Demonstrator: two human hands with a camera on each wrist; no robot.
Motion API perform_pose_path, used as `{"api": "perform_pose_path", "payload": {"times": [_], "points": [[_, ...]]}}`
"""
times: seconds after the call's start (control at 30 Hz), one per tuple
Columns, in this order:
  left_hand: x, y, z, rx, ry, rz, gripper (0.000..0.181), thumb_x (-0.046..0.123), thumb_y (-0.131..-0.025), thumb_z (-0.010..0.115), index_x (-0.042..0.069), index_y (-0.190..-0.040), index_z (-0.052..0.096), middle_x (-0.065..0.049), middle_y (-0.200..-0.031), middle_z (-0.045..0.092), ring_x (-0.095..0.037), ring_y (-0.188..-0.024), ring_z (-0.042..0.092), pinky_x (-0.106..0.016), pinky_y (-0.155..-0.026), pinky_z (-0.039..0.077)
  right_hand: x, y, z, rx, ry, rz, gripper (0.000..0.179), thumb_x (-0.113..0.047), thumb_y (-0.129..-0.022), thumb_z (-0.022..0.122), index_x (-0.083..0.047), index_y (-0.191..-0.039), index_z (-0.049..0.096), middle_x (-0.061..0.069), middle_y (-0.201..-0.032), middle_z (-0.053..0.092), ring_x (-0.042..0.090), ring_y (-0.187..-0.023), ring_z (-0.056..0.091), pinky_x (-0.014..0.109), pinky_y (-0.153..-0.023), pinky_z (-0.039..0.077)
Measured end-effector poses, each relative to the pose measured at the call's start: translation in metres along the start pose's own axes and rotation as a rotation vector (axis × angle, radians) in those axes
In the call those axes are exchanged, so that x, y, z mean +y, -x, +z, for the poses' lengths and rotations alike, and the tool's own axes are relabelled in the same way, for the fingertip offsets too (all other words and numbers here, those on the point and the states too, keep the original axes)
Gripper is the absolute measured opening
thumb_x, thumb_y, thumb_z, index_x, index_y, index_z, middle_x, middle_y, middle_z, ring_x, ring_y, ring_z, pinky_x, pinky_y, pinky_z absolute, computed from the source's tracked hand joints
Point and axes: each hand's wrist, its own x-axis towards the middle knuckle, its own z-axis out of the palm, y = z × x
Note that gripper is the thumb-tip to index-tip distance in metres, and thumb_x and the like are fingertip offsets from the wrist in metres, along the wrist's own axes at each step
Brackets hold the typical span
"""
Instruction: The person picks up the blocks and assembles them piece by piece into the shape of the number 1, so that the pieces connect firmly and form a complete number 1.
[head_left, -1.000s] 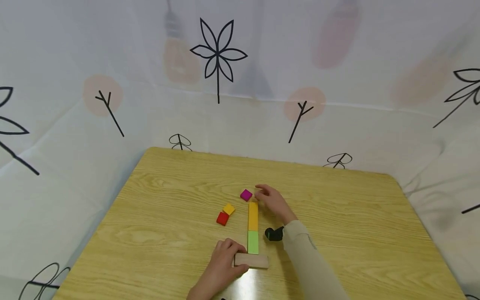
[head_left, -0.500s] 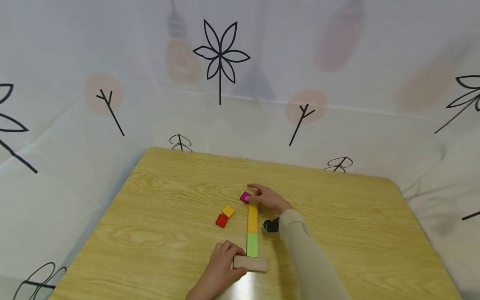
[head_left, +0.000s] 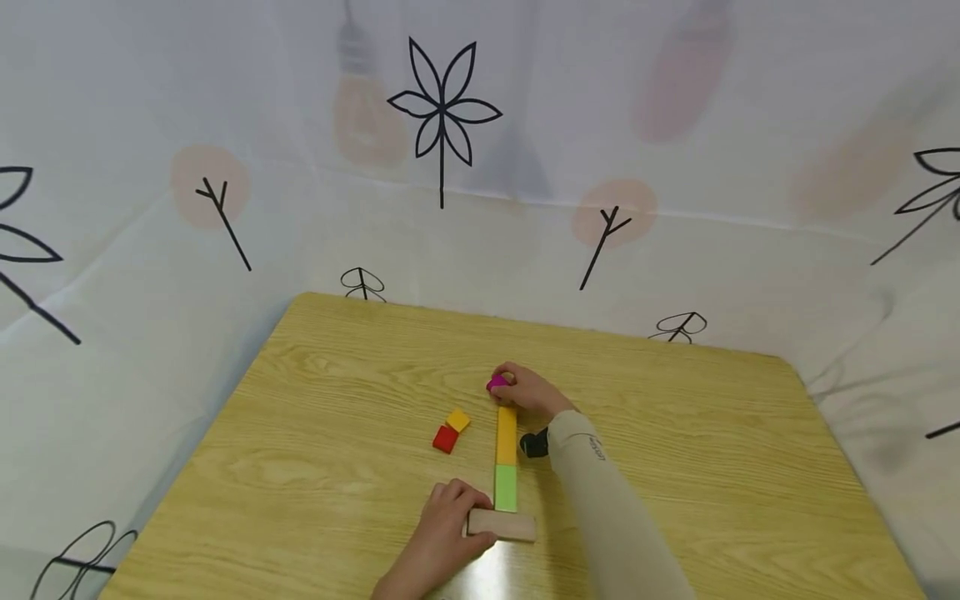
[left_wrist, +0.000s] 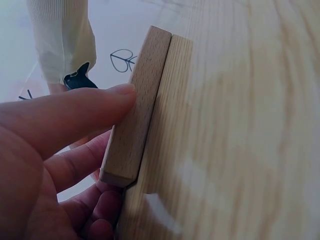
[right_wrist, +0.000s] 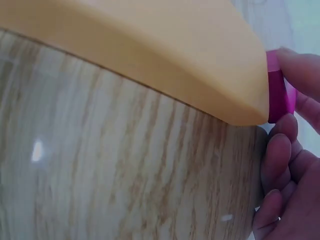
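Observation:
My right hand [head_left: 528, 392] pinches a magenta block [head_left: 497, 382] between thumb and fingers, just past the far end of a long yellow-orange block [head_left: 507, 437]. In the right wrist view the magenta block [right_wrist: 278, 95] overlaps the end of the long block [right_wrist: 200, 65]. A light green block [head_left: 506, 487] continues the line toward me. Across its near end lies a plain wooden block [head_left: 501, 525], which my left hand [head_left: 444, 529] grips at its left end. The left wrist view shows the thumb on one face of that wooden block [left_wrist: 137, 107] and fingers behind it.
Left of the line, a small yellow block [head_left: 458, 420] and a red block [head_left: 446, 439] lie with corners close together on the wood-grain table [head_left: 315, 467]. A black wrist camera [head_left: 535, 444] sits at my right wrist. A patterned white cloth [head_left: 480, 242] hangs behind the table.
My right hand has moved left to the magenta block, taken hold of it and shifted it slightly right toward the line of blocks. The left hand keeps its grip on the wooden block.

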Motion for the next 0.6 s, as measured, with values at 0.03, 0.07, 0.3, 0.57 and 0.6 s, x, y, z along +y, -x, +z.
{"api": "perform_pose_path", "payload": {"times": [0.03, 0.07, 0.3, 0.57, 0.6], "points": [[0.000, 0.000, 0.000, 0.001, 0.000, 0.000, 0.025, 0.039, -0.075, 0.068, 0.029, -0.096, 0.057, 0.014, -0.094, 0.044, -0.010, -0.086, 0.034, -0.029, -0.073, 0.031, 0.000, 0.000, 0.000, 0.008, -0.006, 0.006, 0.030, -0.027, -0.088, 0.056, -0.016, -0.116, 0.050, 0.009, -0.111, 0.053, 0.022, -0.090, 0.050, 0.038, -0.082, 0.040], [0.000, 0.000, 0.000, 0.001, -0.001, 0.003, 0.025, 0.039, -0.075, 0.067, 0.028, -0.096, 0.057, 0.013, -0.094, 0.044, -0.010, -0.086, 0.034, -0.029, -0.073, 0.031, 0.000, 0.000, 0.000, 0.016, -0.009, 0.012, 0.029, -0.027, -0.088, 0.056, -0.016, -0.113, 0.051, 0.008, -0.108, 0.053, 0.022, -0.087, 0.049, 0.037, -0.081, 0.041], [0.001, 0.002, 0.000, 0.024, -0.023, 0.019, 0.025, 0.037, -0.074, 0.068, 0.027, -0.095, 0.058, 0.013, -0.094, 0.044, -0.011, -0.087, 0.035, -0.029, -0.074, 0.031, 0.005, 0.002, -0.001, 0.055, -0.028, 0.008, 0.028, -0.024, -0.089, 0.054, -0.012, -0.114, 0.051, 0.010, -0.109, 0.055, 0.022, -0.089, 0.052, 0.039, -0.082, 0.041], [0.003, 0.002, 0.000, 0.013, -0.027, 0.013, 0.024, 0.037, -0.075, 0.068, 0.026, -0.094, 0.059, 0.013, -0.093, 0.044, -0.010, -0.086, 0.034, -0.028, -0.074, 0.031, 0.009, 0.010, -0.007, 0.101, -0.053, 0.053, 0.032, -0.026, -0.089, 0.054, -0.010, -0.116, 0.051, 0.008, -0.098, 0.057, 0.020, -0.081, 0.052, 0.037, -0.078, 0.041], [0.003, 0.002, -0.001, 0.009, -0.025, 0.009, 0.024, 0.038, -0.075, 0.067, 0.027, -0.094, 0.059, 0.013, -0.093, 0.044, -0.010, -0.086, 0.034, -0.028, -0.074, 0.031, 0.010, 0.011, -0.008, 0.107, -0.049, 0.062, 0.033, -0.027, -0.089, 0.054, -0.009, -0.117, 0.050, 0.008, -0.098, 0.057, 0.020, -0.080, 0.051, 0.037, -0.077, 0.041]]}}
